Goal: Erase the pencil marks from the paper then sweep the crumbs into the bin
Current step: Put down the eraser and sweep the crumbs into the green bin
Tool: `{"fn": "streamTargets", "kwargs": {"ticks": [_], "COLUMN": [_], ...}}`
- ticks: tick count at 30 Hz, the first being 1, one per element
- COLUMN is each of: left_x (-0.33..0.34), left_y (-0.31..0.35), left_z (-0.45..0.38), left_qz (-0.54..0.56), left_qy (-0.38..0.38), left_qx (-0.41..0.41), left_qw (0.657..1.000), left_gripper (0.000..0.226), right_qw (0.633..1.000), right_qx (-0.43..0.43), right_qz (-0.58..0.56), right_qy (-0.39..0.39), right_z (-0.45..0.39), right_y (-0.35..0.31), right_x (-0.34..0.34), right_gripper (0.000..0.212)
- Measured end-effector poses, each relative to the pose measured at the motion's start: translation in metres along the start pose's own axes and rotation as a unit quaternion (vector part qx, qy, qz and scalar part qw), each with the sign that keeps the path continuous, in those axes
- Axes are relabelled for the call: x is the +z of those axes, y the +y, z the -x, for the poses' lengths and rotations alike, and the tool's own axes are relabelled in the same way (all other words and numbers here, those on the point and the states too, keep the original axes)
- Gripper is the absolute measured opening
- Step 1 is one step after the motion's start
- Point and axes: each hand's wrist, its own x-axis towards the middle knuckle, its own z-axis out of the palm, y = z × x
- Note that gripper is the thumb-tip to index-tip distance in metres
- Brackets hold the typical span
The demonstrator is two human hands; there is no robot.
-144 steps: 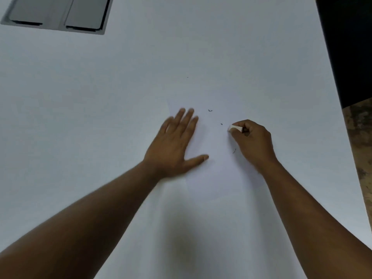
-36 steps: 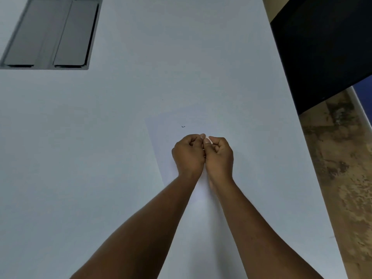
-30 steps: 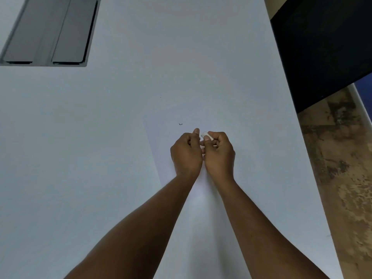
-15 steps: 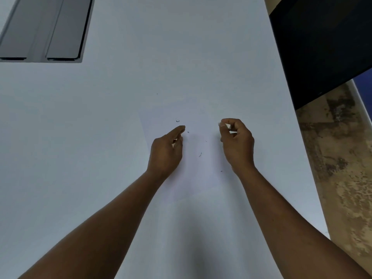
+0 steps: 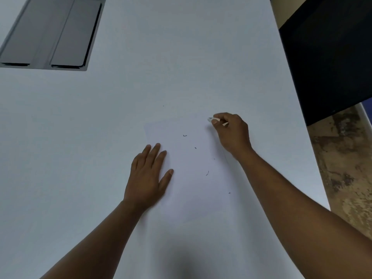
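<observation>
A white sheet of paper [image 5: 187,162] lies on the white table, hard to tell from it. Several small dark eraser crumbs [image 5: 184,135] are scattered across the sheet. My left hand [image 5: 148,176] rests flat on the paper's left part, fingers straight. My right hand [image 5: 231,133] is at the sheet's upper right corner and pinches a small white eraser [image 5: 213,119] between thumb and fingers. No bin is in view.
A grey metal cable hatch [image 5: 50,33] is set into the table at the far left. The table's right edge [image 5: 302,121] runs diagonally, with a dark panel [image 5: 330,53] and mottled brown floor [image 5: 346,158] beyond it.
My hands were together over the paper; they have moved apart. The left hand has flattened onto the sheet's left side. The right hand has carried the eraser to the upper right.
</observation>
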Motion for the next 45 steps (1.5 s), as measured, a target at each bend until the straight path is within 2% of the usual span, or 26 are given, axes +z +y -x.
{"fn": "streamTargets", "kwargs": {"ticks": [11, 20, 23, 25, 26, 28, 30, 31, 34, 37, 41, 45], "left_x": [-0.004, -0.005, -0.005, -0.005, -0.005, -0.004, -0.005, -0.005, -0.007, -0.006, -0.005, -0.005], "left_y": [-0.008, -0.008, -0.008, -0.007, -0.007, -0.006, -0.005, -0.005, -0.005, -0.007, -0.006, -0.007], "left_z": [-0.007, -0.008, -0.008, -0.008, -0.008, -0.008, -0.008, -0.008, -0.008, -0.008, -0.008, -0.008], "left_qz": [-0.055, -0.067, -0.066, -0.067, -0.069, -0.073, -0.076, -0.077, -0.076, -0.071, -0.070, -0.070], "left_qy": [-0.024, -0.036, -0.039, -0.038, -0.038, -0.038, -0.033, -0.032, -0.043, -0.056, -0.051, -0.045], "left_qx": [0.043, 0.041, 0.037, 0.035, 0.033, 0.032, 0.033, 0.035, 0.039, 0.044, 0.035, 0.040], "left_qw": [0.997, 0.996, 0.996, 0.996, 0.996, 0.996, 0.996, 0.996, 0.995, 0.995, 0.996, 0.996], "left_gripper": [0.060, 0.059, 0.061, 0.064, 0.066, 0.068, 0.069, 0.069, 0.069, 0.069, 0.064, 0.063], "right_qw": [0.981, 0.967, 0.963, 0.969, 0.974, 0.981, 0.975, 0.971, 0.969, 0.955, 0.924, 0.919], "right_qx": [-0.116, -0.192, -0.195, -0.166, -0.145, -0.128, -0.153, -0.171, -0.206, -0.190, -0.139, -0.103], "right_qz": [0.151, 0.163, 0.183, 0.176, 0.166, 0.143, 0.133, 0.128, 0.132, 0.217, 0.334, 0.356], "right_qy": [-0.029, -0.020, -0.032, -0.048, -0.041, 0.028, 0.097, 0.104, 0.038, -0.068, -0.126, -0.134], "right_z": [-0.083, -0.108, -0.113, -0.112, -0.106, -0.079, -0.028, 0.003, 0.097, 0.156, 0.167, 0.160], "right_y": [-0.004, -0.008, -0.002, -0.007, -0.010, -0.017, -0.022, -0.023, -0.027, -0.023, -0.009, 0.008], "right_x": [0.029, 0.042, 0.042, 0.041, 0.041, 0.042, 0.051, 0.058, 0.081, 0.094, 0.095, 0.075], "right_gripper": [0.020, 0.019, 0.020, 0.029, 0.036, 0.043, 0.042, 0.040, 0.041, 0.050, 0.061, 0.072]}}
